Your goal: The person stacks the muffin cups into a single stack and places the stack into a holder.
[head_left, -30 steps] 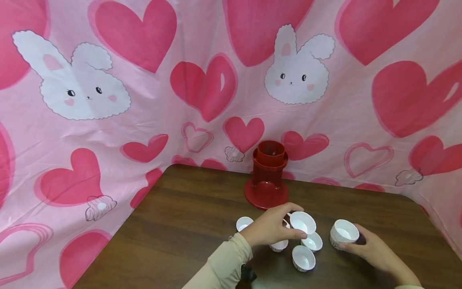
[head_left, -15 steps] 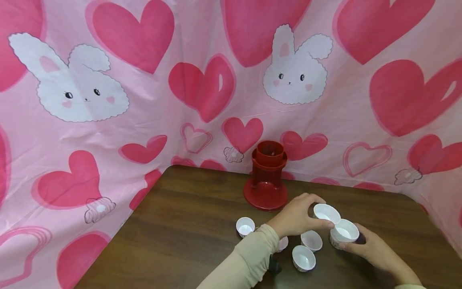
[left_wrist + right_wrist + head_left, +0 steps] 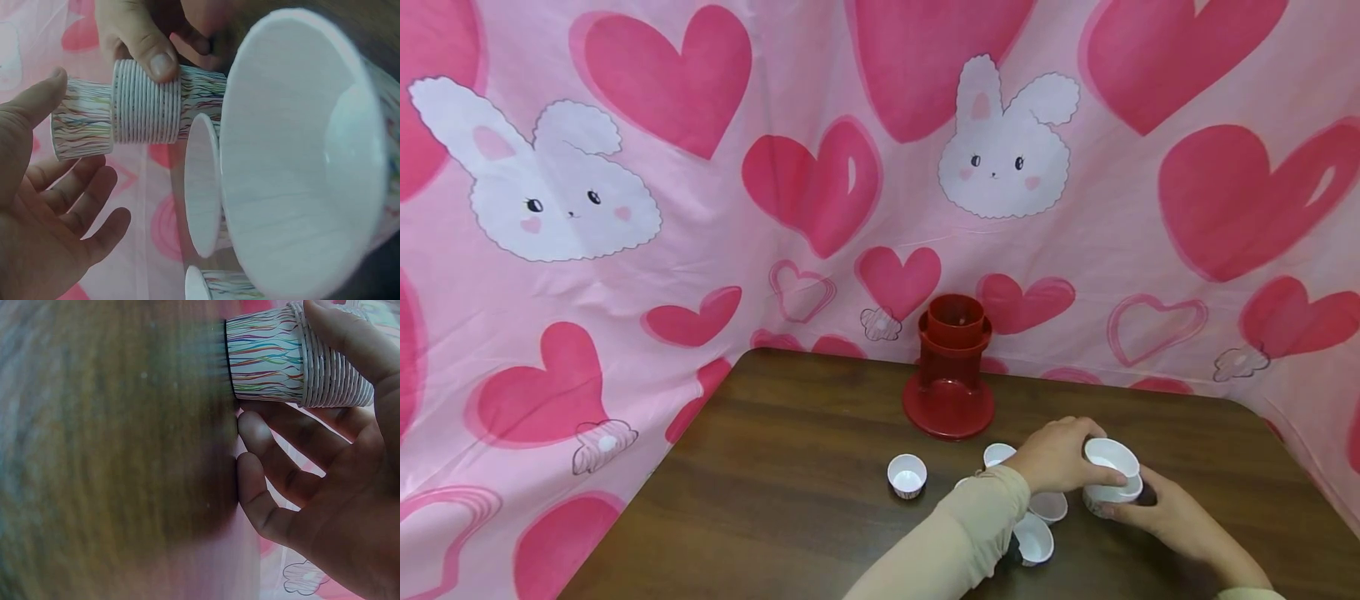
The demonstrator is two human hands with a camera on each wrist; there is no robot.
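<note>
My left hand [image 3: 1063, 457] pinches a white paper cup [image 3: 1111, 458] by its side, thumb towards me. That cup is mouth up over a stack of nested paper cups [image 3: 147, 103], its lower part at the stack's mouth. Wavy coloured lines pattern the outside of the cups. My right hand [image 3: 1183, 512] grips the stack from the right, its thumb across the rims in the right wrist view, while the stack [image 3: 265, 359] stands on the table. Left of the stack, loose cups [image 3: 1049, 507] stand mouth up, partly hidden by my left arm.
One cup [image 3: 907, 477] stands apart on the left of the brown wooden table [image 3: 805, 433]. A red cylindrical holder [image 3: 951, 367] with a round base stands at the back. Pink cloth [image 3: 820, 75] with hearts and rabbits hangs behind the table.
My left hand has carried the cup rightwards from among the loose cups to the stack's mouth. My right hand stays around the stack.
</note>
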